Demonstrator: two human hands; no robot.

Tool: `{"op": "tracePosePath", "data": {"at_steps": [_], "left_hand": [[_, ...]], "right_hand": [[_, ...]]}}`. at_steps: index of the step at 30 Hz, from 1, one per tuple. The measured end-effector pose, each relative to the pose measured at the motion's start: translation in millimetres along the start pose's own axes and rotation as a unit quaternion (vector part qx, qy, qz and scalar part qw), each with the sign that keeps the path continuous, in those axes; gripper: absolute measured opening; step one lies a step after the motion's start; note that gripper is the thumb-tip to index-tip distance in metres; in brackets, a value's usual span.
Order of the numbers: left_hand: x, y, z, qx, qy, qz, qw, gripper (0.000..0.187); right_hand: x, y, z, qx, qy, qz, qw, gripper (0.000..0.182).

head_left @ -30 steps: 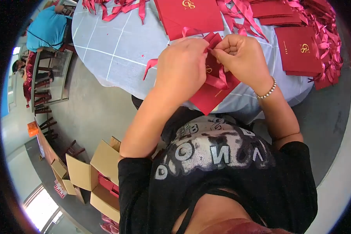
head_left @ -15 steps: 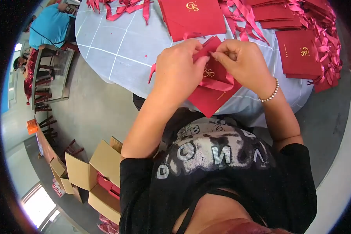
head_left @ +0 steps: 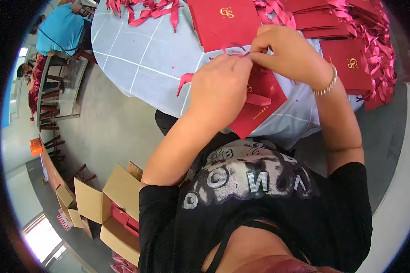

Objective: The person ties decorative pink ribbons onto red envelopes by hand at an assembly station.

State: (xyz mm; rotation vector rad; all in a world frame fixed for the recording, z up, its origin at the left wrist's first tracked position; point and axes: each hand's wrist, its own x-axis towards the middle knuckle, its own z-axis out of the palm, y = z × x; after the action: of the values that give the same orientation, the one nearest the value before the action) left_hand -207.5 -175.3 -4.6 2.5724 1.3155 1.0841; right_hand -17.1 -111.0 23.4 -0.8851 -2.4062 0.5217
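A red envelope (head_left: 259,107) is held at frame centre over the counter (head_left: 146,59) edge; its ribbon (head_left: 234,49) is pinched in the grip of left hand (head_left: 221,88) and right hand (head_left: 289,54). More envelopes (head_left: 351,63) are stacked upper right.

Black short-sleeved T-shirt (head_left: 259,200), silver-white block lettering across chest; pearl-bead bracelet (head_left: 325,84) on right wrist

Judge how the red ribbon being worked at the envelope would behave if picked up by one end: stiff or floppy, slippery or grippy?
Probably floppy: the ribbon droops and curls past the left hand. Likely light too, since loose ribbons lie in thin twisted loops on the table. Its sheen suggests a slippery satin, so the right hand pinching it tightly makes sense.
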Motion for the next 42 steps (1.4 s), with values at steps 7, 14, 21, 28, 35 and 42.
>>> {"op": "tracePosePath", "data": {"at_steps": [7, 14, 21, 28, 35, 42], "left_hand": [[-1.9, -0.9, -1.8, 0.002, -0.02, 0.048, 0.999, 0.013], [-1.2, -18.8, -2.2, -0.122, -0.055, -0.057, 0.989, 0.02], [1.6, -43.6, 4.9, -0.28, -0.143, -0.237, 0.919, 0.019], [2.0, -55.0, 7.6, -0.314, -0.163, -0.266, 0.897, 0.016], [6.3, -47.7, 11.2, -0.298, -0.162, -0.237, 0.91, 0.016], [1.0, -50.3, 9.0, -0.28, -0.151, -0.221, 0.922, 0.016]], "right_hand": [[37.4, 16.0, -19.6, 0.037, -0.29, 0.028, 0.956, 0.024], [30.0, 12.4, 6.5, 0.081, -0.184, 0.217, 0.955, 0.019], [13.1, 26.3, 35.1, 0.234, 0.186, 0.24, 0.924, 0.022], [-29.4, -20.7, 19.7, 0.03, 0.023, 0.219, 0.975, 0.032], [-54.3, -8.8, 53.1, 0.469, 0.074, 0.283, 0.833, 0.019], [-51.9, -25.7, 48.3, 0.794, 0.112, 0.303, 0.516, 0.015]]}}
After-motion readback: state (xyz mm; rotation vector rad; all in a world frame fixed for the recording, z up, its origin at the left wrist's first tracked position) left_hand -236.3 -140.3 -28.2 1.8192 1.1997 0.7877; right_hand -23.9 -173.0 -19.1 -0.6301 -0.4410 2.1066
